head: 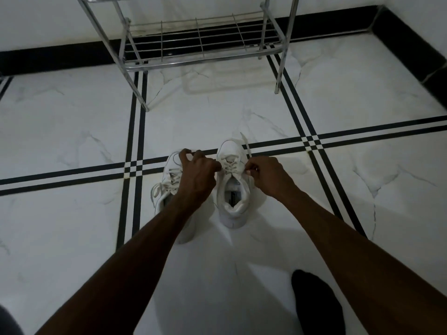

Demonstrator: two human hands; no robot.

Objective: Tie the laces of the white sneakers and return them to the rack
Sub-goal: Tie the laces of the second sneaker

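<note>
Two white sneakers stand side by side on the floor, toes pointing away from me. The right sneaker shows its open collar and crossed laces. My left hand pinches one lace end at the shoe's left side and covers much of the left sneaker, whose loose laces spill to the left. My right hand pinches the other lace end, which runs up and away past the toe. The metal rack stands against the wall beyond the shoes, its lowest wire shelf bare.
White marble floor tiles with black double stripes surround the shoes. A black skirting runs along the wall. My dark-socked foot rests at the bottom right. The rack's legs stand just ahead of the shoes.
</note>
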